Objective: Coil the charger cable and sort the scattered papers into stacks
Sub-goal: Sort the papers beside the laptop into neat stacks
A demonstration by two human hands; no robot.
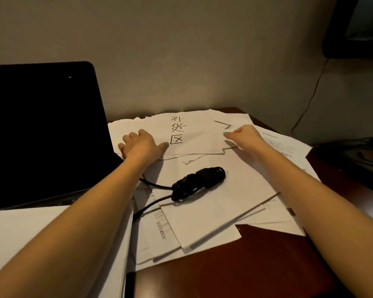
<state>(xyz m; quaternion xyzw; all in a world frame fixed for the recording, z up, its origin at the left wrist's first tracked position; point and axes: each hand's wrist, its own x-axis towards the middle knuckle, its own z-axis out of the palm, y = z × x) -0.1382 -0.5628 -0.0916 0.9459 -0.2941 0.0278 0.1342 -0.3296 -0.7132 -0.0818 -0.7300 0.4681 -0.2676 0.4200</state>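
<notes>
White papers (213, 203) lie scattered and overlapping across the dark red desk (256, 261). A black charger cable (198, 182) sits bundled in a coil on the papers, its loose ends trailing left toward the laptop. At the back, my left hand (141, 145) rests flat with spread fingers on the far sheets. My right hand (244, 135) has curled fingers and pinches the right edge of a sheet with large handwritten characters (194, 134). A printed sheet (282, 145) lies under my right wrist.
An open black laptop (43, 130) stands at the left. A neat white paper stack (19, 237) lies in front of it under my left forearm. A dark object (353, 153) sits at the right beyond the desk. The wall is close behind.
</notes>
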